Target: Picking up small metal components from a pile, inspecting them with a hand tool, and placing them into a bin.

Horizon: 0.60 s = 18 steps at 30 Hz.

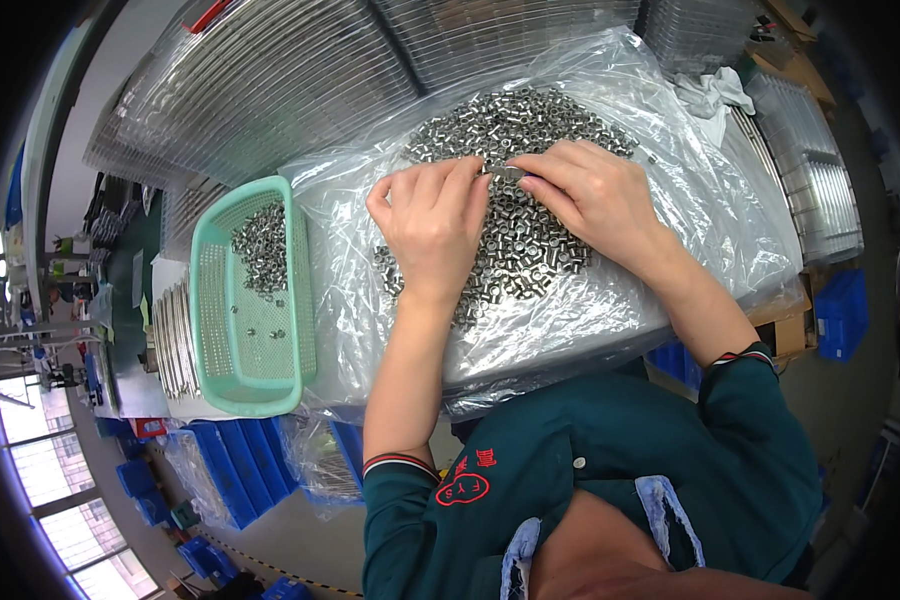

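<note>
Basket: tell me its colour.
The basket is pale mint green, seen best in the head view.

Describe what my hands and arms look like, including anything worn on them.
Your left hand and right hand are bare, five-fingered human hands; no glove, watch or bracelet shows. Above them, the forearms are uncovered up to short dark green sleeves, whose cuffs carry thin red and white stripes.

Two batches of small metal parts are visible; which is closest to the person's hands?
The larger heap, loose on the clear plastic sheeting: left hand and right hand overlap it in view. The smaller batch sits leftward in the green basket.
</note>
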Each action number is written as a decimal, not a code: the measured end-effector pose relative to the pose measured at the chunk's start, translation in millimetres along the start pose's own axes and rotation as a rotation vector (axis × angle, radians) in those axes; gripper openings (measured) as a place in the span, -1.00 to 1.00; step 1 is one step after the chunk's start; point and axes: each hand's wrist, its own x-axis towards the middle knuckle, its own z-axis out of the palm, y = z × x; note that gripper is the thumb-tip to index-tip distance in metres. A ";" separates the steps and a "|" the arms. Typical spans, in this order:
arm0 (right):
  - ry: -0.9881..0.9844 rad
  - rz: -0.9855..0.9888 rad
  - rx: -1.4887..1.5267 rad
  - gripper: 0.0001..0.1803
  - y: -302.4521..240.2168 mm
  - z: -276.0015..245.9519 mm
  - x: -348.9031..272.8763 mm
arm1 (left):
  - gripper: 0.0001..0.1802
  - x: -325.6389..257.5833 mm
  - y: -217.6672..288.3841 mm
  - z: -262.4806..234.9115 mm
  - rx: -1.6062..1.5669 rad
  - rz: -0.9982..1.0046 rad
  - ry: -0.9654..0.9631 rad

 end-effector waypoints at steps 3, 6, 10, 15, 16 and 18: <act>0.009 -0.009 -0.036 -0.82 -0.7 -1.3 -0.1 | -0.82 -0.9 -1.2 1.9 -0.050 -0.034 -0.012; 0.000 -0.012 -0.073 -0.80 0.0 -3.3 0.9 | -0.82 -2.7 -2.2 2.5 -0.180 -0.117 -0.051; 0.062 0.123 0.232 -0.81 -2.4 -5.8 4.0 | -0.79 -7.2 -5.3 6.4 -0.550 -0.343 -0.169; -0.094 0.641 1.162 -0.72 -4.6 -3.3 1.3 | -0.78 -6.7 -2.2 5.7 -0.864 -0.538 -0.257; -0.095 0.641 1.162 -0.72 -4.1 -3.2 0.6 | -0.77 -6.8 -2.1 5.6 -0.926 -0.571 -0.272; -0.192 0.833 1.433 -0.71 -2.4 -2.9 -1.3 | -0.77 -7.4 -2.5 6.2 -0.946 -0.578 -0.270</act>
